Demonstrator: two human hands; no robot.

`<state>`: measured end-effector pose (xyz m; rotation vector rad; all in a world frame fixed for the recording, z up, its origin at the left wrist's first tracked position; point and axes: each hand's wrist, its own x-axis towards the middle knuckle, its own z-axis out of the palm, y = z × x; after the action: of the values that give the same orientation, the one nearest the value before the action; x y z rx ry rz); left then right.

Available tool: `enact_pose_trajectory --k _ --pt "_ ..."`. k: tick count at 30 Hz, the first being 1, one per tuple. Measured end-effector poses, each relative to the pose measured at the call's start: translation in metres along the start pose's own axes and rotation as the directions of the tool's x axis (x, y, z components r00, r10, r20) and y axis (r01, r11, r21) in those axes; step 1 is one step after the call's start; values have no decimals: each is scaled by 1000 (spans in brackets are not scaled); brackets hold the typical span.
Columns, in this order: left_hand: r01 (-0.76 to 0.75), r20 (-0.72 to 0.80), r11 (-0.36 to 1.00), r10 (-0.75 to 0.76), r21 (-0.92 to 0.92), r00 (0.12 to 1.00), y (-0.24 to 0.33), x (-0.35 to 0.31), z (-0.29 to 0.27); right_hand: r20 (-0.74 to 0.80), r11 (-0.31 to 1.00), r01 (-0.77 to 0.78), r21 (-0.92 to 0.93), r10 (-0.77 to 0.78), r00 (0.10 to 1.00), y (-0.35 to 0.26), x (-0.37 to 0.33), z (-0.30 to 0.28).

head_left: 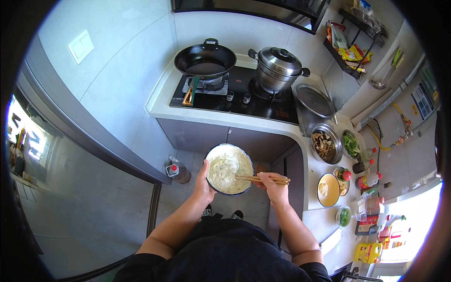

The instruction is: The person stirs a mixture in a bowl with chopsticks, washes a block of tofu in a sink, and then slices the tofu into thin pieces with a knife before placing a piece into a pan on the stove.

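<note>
My left hand (203, 186) grips the left side of a white bowl (249, 162) with a dark rim, holding it in the air in front of my body. Inside the bowl lies a pale, thick batter (224, 165) with greenish flecks. My right hand (274, 188) is closed around a pair of wooden chopsticks (253, 178). Their tips dip into the batter, and their back ends stick out past my fingers. The fingers of my left hand under the bowl are hidden.
A black wok (205, 61) and a lidded steel pot (278, 70) stand on the gas stove (244, 105). On the right counter are a steel bowl of sliced food (325, 145), a yellow bowl (329, 197), chopped greens (345, 217) and several bottles. A large bottle (178, 172) stands on the floor.
</note>
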<state>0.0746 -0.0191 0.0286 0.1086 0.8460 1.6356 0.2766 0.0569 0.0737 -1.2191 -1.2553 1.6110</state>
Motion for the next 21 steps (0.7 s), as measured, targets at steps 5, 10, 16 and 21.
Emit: enact_pose_trajectory --k 5,10,16,21 --pt "-14 -20 998 15 60 1000 3 3 -6 64 936 -122 330 107 992 -2 -2 4" --pt "-22 -53 996 27 92 998 8 6 3 -134 991 -27 130 44 990 3 12 7" --pt "-23 -83 995 31 97 996 11 3 4 -37 938 -108 331 128 991 -5 8 -7" --pt "-4 -187 993 26 118 982 3 11 -2 22 896 -187 403 195 981 5 5 -4"
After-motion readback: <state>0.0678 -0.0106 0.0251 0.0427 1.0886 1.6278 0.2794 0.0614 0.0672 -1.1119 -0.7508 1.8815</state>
